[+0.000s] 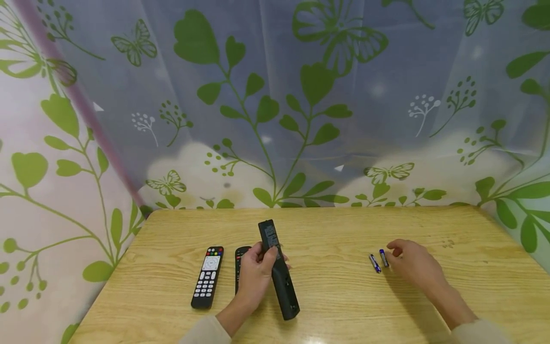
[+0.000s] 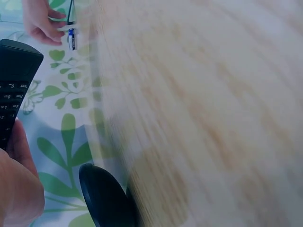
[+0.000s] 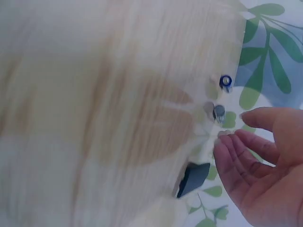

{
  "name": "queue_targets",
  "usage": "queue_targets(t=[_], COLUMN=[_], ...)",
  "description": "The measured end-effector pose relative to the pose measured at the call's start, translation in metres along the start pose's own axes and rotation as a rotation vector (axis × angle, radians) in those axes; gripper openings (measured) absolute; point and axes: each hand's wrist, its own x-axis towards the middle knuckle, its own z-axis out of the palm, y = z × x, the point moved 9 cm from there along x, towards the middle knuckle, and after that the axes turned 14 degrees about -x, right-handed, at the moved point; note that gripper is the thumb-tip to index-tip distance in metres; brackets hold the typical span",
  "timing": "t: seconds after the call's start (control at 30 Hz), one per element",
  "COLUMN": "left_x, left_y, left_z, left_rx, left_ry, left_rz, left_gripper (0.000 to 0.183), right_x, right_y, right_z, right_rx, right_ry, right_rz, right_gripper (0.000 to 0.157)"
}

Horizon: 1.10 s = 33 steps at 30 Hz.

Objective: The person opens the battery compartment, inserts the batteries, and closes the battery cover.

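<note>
My left hand [image 1: 258, 272] grips a black remote control [image 1: 283, 286] tilted above the table, its labelled back up and its recess near the lower end showing. In the left wrist view, rows of buttons on the held remote [image 2: 12, 90] face the camera. On the right, two blue-and-silver batteries [image 1: 384, 258] lie side by side. My right hand [image 1: 414, 265] is just right of them, its thumb and fingers apart with nothing between. The right wrist view shows this hand [image 3: 265, 165] close to the nearer battery [image 3: 218, 112], with a flat dark piece [image 3: 193, 179] beyond the fingertips.
A black remote with white buttons [image 1: 207, 277] lies at the left of the wooden table [image 1: 335, 306]. Another dark remote [image 1: 237, 272] is beside it, partly hidden behind my left hand. A leaf-patterned curtain [image 1: 275, 119] hangs along the table's far edge.
</note>
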Motion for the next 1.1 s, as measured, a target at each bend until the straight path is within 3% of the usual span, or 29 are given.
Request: queue_targets(t=[0.33,0.83,1.1], left_x=[0.000,0.000,-0.001], left_y=[-0.001,-0.002,-0.001], left_z=[-0.001,-0.003,-0.004], left_rx=[-0.014,-0.021,-0.016], left_ry=[0.009,0.010,0.014], left_rz=[-0.008,-0.013,-0.010], left_gripper=[0.034,0.031,0.032], right_x=[0.007,0.011,0.009], right_y=[-0.009,-0.015,-0.014], right_z=[0.011,0.012,0.010], right_rx=[-0.019,-0.050,0.009], right_ry=[-0.017,-0.007,0.018], right_rz=[-0.029,-0.060,-0.065], right_gripper=[0.042,0.020,0.021])
